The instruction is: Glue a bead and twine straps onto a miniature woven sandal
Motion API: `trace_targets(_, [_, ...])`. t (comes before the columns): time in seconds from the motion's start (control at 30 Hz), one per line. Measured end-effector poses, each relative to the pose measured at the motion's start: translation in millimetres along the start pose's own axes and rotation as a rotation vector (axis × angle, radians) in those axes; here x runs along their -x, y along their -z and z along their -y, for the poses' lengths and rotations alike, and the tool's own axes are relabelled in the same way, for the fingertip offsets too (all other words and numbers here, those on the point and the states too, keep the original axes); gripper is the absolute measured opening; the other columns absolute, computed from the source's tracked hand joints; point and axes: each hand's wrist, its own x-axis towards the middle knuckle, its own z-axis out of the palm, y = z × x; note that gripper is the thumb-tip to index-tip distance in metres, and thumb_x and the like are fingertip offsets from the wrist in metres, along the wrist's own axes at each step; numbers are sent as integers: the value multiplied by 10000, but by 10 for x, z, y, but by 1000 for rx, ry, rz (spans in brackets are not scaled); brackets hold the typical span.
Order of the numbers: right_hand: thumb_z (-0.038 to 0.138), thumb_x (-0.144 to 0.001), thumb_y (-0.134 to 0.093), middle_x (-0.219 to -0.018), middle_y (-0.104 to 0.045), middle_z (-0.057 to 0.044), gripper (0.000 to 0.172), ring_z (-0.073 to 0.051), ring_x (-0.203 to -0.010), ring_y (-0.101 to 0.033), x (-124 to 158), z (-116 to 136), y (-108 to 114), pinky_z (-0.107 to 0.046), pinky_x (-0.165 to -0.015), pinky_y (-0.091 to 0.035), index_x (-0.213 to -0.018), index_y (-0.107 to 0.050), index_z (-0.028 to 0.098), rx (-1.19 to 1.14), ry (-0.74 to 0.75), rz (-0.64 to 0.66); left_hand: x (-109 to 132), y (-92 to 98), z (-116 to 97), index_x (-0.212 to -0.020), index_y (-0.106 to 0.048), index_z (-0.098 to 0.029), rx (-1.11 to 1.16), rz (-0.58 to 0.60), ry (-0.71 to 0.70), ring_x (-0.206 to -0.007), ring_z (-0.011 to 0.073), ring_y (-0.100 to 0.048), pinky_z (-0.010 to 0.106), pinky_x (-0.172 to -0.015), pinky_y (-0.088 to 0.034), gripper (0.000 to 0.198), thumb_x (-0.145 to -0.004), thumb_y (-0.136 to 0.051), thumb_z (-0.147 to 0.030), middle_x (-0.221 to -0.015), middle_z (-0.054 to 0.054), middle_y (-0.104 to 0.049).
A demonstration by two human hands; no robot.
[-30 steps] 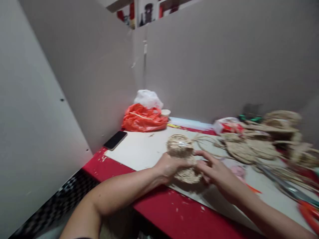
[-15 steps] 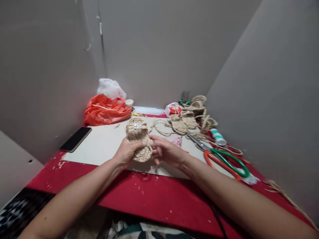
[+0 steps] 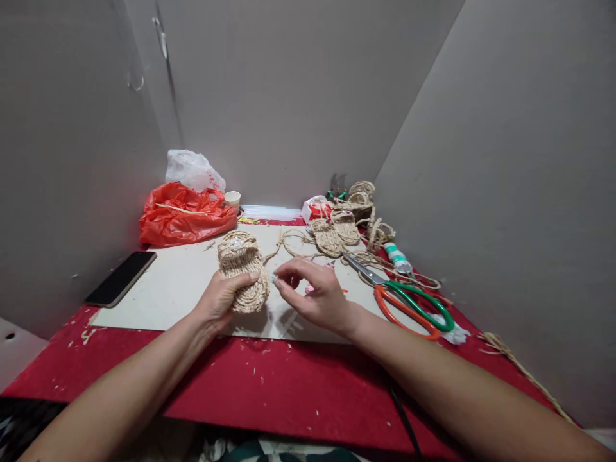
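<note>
A small woven straw slipper (image 3: 243,276) is in my left hand (image 3: 217,301), the thumb pressed across its sole and the fingers behind it. A clear, shiny patch sits on its strap. Just right of the slipper, apart from it, my right hand (image 3: 315,295) pinches a small pale bluish piece (image 3: 274,278) between thumb and fingertips; it is too small to name. Behind that hand lies a pink item (image 3: 310,289), mostly hidden. A straw cord (image 3: 276,247) runs from beside the slipper towards two more woven slippers (image 3: 332,234) farther back.
Large scissors (image 3: 389,289) with orange and green handles lie right of the white board (image 3: 168,289). A phone (image 3: 120,279) rests at the left. Behind are a red plastic bag (image 3: 185,218), a paper cup (image 3: 232,199), pliers (image 3: 337,186) and a green-white roll (image 3: 397,256). Grey walls enclose the table.
My right hand has drawn away from the slipper to the right and now holds a small pale piece. My left hand keeps the slipper. The whole view has shifted slightly.
</note>
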Motion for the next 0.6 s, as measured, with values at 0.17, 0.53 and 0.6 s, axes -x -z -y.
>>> trace_targets(0.17, [122,-845,-578,-826,-627,-40,334,-134,-669,-564,29,-6,6,-265,-601,-484,-1166,-514,190,71,209,126,-9,40,29,-961,-691,-87,-27,-5,-20,-686,183,-665,310,-699,-519,435,-554,-816,-177,-851,92,-737])
trace_targets(0.53, [79,-790,-493,-801,-578,-20,443,-155,-699,-554,34,13,3,-296,-639,-476,-1214,-511,207,64,102,118,-14,43,63,-927,-689,-107,-65,-49,-128,-663,150,-637,293,-722,-506,389,-572,-819,-198,-762,38,-715])
trace_targets(0.6, [85,-815,-441,-810,-593,-22,352,-155,-720,-575,27,3,35,-296,-661,-479,-1120,-556,215,39,-43,51,-26,52,69,-962,-688,-108,-71,-62,-114,-658,150,-635,302,-734,-508,425,-570,-823,-200,-757,37,-712])
